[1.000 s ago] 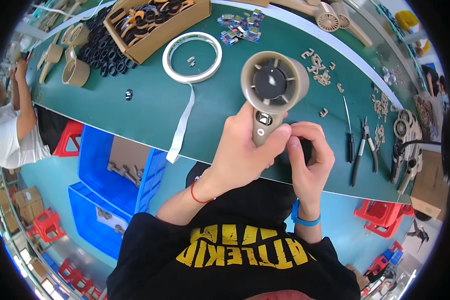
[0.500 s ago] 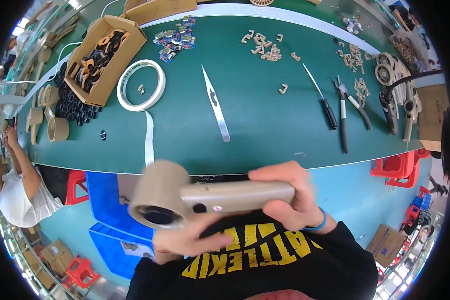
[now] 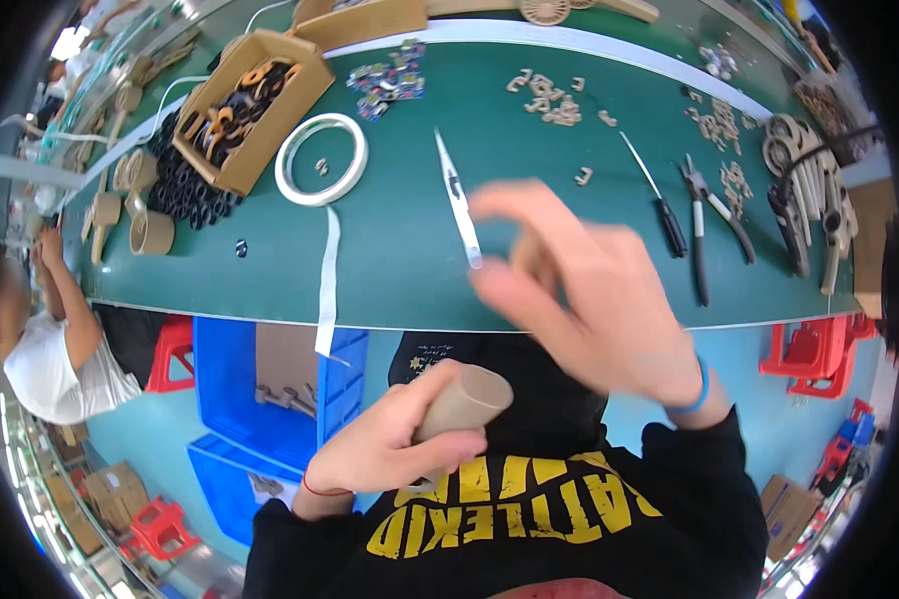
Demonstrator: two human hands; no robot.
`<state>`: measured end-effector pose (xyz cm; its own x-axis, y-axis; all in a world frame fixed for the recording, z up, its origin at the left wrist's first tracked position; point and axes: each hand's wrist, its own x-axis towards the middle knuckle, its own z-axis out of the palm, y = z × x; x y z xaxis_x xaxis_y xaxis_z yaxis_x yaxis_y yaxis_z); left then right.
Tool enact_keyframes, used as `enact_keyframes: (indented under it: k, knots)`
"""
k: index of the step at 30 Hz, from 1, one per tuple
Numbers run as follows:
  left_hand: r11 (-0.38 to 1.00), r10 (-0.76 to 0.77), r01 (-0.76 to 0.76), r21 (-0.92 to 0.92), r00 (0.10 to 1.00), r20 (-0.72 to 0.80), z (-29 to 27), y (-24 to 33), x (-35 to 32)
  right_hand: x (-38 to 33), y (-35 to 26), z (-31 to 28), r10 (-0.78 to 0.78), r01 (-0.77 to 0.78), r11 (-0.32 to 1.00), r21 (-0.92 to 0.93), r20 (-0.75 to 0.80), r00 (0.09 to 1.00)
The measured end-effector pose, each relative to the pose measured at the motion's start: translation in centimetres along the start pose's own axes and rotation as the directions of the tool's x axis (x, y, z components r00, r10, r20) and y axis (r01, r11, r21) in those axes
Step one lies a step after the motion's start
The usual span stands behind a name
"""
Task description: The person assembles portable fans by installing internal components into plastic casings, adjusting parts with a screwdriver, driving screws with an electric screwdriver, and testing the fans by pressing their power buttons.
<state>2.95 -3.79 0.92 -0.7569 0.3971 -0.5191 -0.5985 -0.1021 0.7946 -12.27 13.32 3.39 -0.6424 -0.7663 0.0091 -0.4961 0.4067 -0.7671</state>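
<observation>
A beige hair dryer (image 3: 472, 396) is in my left hand (image 3: 390, 439), in front of my shirt. The fingers wrap round it, its handle end points up and to the right, and its lower part is mostly hidden by the hand. My right hand (image 3: 599, 290), slightly blurred, is over the table's front edge. Thumb and forefinger are apart, around the silver tweezers (image 3: 458, 205) that lie on the green table (image 3: 410, 280). Whether a fingertip touches the tweezers I cannot tell.
Left on the table are a white tape roll (image 3: 288, 170), a carton (image 3: 322, 85) of black and orange rings, and circuit boards (image 3: 390, 80). Right lie small beige clips (image 3: 549, 100), a screwdriver (image 3: 672, 230) and pliers (image 3: 697, 240). Blue bins (image 3: 260, 419) stand below. A person (image 3: 60, 329) sits left.
My right hand has let go of the hair dryer and moved up to the tweezers. My left hand now holds the dryer alone, turned with its handle end upward. The view has shifted slightly.
</observation>
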Motion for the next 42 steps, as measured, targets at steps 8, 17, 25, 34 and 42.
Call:
enact_keyframes:
  k: [8,17,25,34,42]
  knots:
    - [0.926,0.376,-0.372,-0.070,0.924,0.064,1.9,0.3,2.9,5.7,4.5,3.3,-0.220,0.155,0.801,-0.578,-0.044,0.975]
    - [0.891,0.442,-0.447,-0.075,0.894,-0.071,0.7,-0.8,3.3,-4.1,5.6,-5.2,0.268,-0.361,0.836,-0.413,-0.266,0.926]
    - [0.867,0.491,-0.495,-0.060,0.869,-0.063,0.9,-0.8,3.7,-9.5,7.2,-11.2,-0.231,-0.266,0.834,-0.483,-0.744,0.627]
    - [0.854,0.520,-0.517,-0.060,0.841,0.146,0.8,-1.9,5.2,-14.6,21.2,-24.5,0.449,-0.535,0.793,-0.291,-0.313,0.837]
    - [0.873,0.487,-0.487,-0.020,0.873,0.000,0.6,-1.0,5.3,-13.5,12.0,-21.5,0.218,0.121,0.877,0.465,-0.611,0.761]
